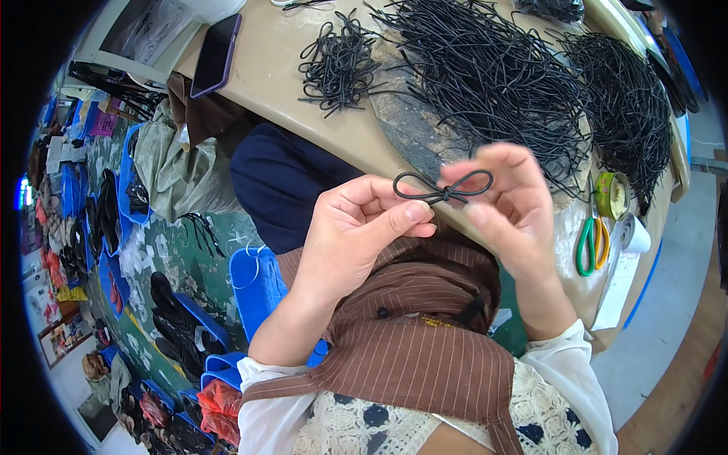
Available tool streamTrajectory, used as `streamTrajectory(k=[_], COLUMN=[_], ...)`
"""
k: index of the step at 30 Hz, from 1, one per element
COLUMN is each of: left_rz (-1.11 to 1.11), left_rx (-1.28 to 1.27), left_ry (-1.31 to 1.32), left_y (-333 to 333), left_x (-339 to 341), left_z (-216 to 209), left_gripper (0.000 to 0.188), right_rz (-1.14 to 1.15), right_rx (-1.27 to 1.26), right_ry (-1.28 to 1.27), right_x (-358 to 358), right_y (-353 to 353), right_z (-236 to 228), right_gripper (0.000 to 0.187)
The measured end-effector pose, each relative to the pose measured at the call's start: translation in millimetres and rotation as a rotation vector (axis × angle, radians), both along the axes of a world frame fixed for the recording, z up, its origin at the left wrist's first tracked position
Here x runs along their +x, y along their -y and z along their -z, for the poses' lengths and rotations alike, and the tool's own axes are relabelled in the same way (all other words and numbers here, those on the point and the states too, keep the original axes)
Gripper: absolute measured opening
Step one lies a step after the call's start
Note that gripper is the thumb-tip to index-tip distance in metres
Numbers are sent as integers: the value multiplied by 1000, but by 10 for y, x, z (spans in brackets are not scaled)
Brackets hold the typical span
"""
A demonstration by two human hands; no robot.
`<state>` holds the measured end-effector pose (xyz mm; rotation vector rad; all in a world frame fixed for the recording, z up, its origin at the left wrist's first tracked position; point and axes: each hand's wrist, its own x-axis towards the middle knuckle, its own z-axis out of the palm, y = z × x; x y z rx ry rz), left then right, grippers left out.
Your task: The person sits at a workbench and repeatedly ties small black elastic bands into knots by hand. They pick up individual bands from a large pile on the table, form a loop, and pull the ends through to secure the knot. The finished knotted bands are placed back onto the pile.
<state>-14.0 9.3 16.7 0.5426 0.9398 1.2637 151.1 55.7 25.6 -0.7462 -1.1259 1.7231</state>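
Just in front of the worn, round-edged board (406, 125), the left hand (341, 239) pinches the left loop of a black cord bow (447, 193) between its fingers, which cover part of it. The right hand's (523, 216) blurred fingers curve around the other loop; whether they grip it I cannot tell. Right of the board lie scissors (594, 231), blades hard to make out. A tangled cord heap (485, 61) hides most of the board; left of it sits a small bunch of looped cords (339, 64).
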Motion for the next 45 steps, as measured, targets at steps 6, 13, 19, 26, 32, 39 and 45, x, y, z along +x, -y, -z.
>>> streamTrajectory(k=[6, 13, 19, 26, 32, 39, 45], left_rz=[85, 121, 95, -116, -409, -219, -157], left_rx=[-46, 43, 56, 255, 541, 804, 1005], left_ry=[-24, -125, -112, -539, -1601, -1636, -1522], left_y=[17, 84, 127, -188, -1007, -547, -274], left_x=[-45, -63, -70, -178, -729, 96, 141], left_z=[-98, -190, -115, 115, 270, 129, -325], left_gripper=[24, 28, 26, 10, 27, 32, 29], right_rz=[-356, -438, -414, -199, 212, 170, -129], right_rx=[724, 467, 151, 103, 529, 949, 818], right_ry=[538, 357, 162, 471, 963, 1162, 975], right_x=[85, 104, 135, 320, 544, 314, 242], right_y=[-303, -281, -192, -174, -556, -801, -294], right_z=[-180, -183, -30, 24, -96, 10, -850], right_gripper=[24, 7, 9, 42, 17, 9, 8])
